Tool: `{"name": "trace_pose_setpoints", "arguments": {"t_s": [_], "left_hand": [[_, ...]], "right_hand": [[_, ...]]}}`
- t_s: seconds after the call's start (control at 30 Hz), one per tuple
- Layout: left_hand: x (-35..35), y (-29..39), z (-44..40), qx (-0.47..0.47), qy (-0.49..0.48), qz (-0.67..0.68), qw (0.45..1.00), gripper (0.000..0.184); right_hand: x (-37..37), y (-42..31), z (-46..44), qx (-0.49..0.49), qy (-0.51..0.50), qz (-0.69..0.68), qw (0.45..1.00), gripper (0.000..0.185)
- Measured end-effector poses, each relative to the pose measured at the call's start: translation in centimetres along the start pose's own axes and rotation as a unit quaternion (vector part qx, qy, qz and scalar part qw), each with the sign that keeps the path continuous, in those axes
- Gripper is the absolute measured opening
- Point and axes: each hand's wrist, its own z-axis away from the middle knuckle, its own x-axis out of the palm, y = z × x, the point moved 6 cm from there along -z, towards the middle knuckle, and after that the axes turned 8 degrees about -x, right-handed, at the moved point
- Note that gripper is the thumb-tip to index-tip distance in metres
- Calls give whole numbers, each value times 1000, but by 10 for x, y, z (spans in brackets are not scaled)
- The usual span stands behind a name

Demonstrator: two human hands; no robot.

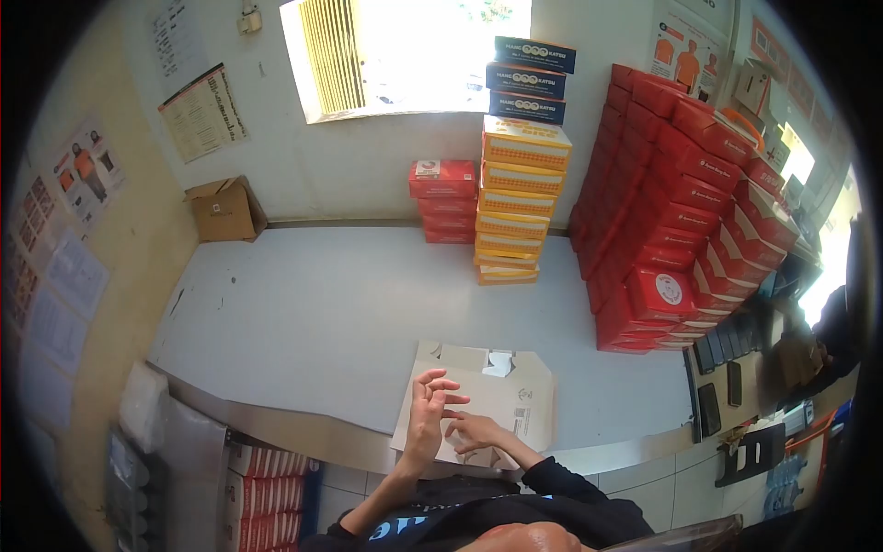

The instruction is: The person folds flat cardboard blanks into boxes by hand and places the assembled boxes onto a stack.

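The left hand [426,423] is half-curled and empty; the right hand [478,431], loosely open, seemingly steadies the flat carton blank [529,382] beneath.

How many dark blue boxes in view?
3, all stacked on the column of yellow boxes near the window's right edge: top box, middle box, bottom box, resting on the yellow. Any directly behind them would be hidden.

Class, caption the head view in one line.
Bare left hand and right hand over a flat beige cardboard sheet on a smooth pale-grey table.
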Motion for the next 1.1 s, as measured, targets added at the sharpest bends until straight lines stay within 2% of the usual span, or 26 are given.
{"name": "trace_pose_setpoints", "arguments": {"t_s": [0.1,0.23,0.3,0.33,0.4,0.43,0.47,0.5,0.53,0.57,0.6,0.63,0.7,0.73,0.77,0.8,0.83,0.87,0.9,0.93,0.97,1.0,1.03,1.07,1.1], "left_hand": [[2,-3,-7,-10,-19,-19,1000,42],[8,-14,-15,-17,-67,-30,997,41],[7,-23,-18,-31,-77,-42,996,41],[9,-28,-19,-55,-85,-67,993,38],[9,-34,-14,-81,-94,-91,988,35],[9,-26,-8,19,-93,-269,959,35],[13,-18,-3,123,-86,-434,888,34],[14,-15,-2,129,-84,-432,889,34],[18,-8,6,205,-20,-615,761,37],[19,-7,16,264,40,-765,587,40],[11,-23,14,202,-34,-757,621,33],[14,-7,20,196,-38,-758,622,33],[19,24,25,-28,-173,-682,710,25],[15,36,29,39,-158,-650,743,31],[11,45,30,42,-157,-649,744,31],[8,53,32,37,-173,-631,755,32],[5,57,34,32,-190,-613,766,33],[6,49,37,-11,-275,-545,792,34],[4,50,37,-12,-275,-542,794,34],[8,46,43,-70,-357,-460,810,35],[11,45,47,-122,-432,-372,813,35],[-1,27,46,-127,-513,-317,788,30],[-2,35,44,-124,-511,-317,789,30],[-1,46,46,-106,-528,-317,781,30],[-1,53,51,-91,-545,-316,771,32]], "right_hand": [[-21,-47,13,36,15,60,997,66],[-22,-41,12,18,3,43,999,60],[-21,-46,16,-31,25,-15,999,42],[-16,-34,15,-29,27,-18,999,42],[-11,-22,13,-33,4,-199,979,23],[-11,-25,16,-32,5,-200,979,23],[-47,-47,26,21,85,-116,989,17],[-89,-70,40,73,163,-27,983,12],[-122,-102,51,32,223,-37,974,15],[-149,-135,64,-9,280,-54,958,20],[-176,-171,78,-41,303,73,949,20],[-199,-205,94,-73,322,199,923,21],[-238,-245,136,-82,528,208,819,13],[-242,-251,162,-52,603,143,783,12],[-244,-252,188,-22,670,77,738,13],[-247,-250,194,-52,645,-35,761,23],[-246,-247,183,-52,644,-35,763,23],[-243,-242,156,-54,594,22,802,25],[-235,-234,138,-64,511,37,857,28],[-227,-230,121,-76,423,50,902,31],[-228,-229,128,-78,424,55,901,31],[-230,-239,128,-115,349,-63,928,34],[-228,-252,130,-147,264,-184,935,37],[-239,-261,137,-136,301,-192,924,40],[-255,-270,141,-125,326,-161,923,30]]}}
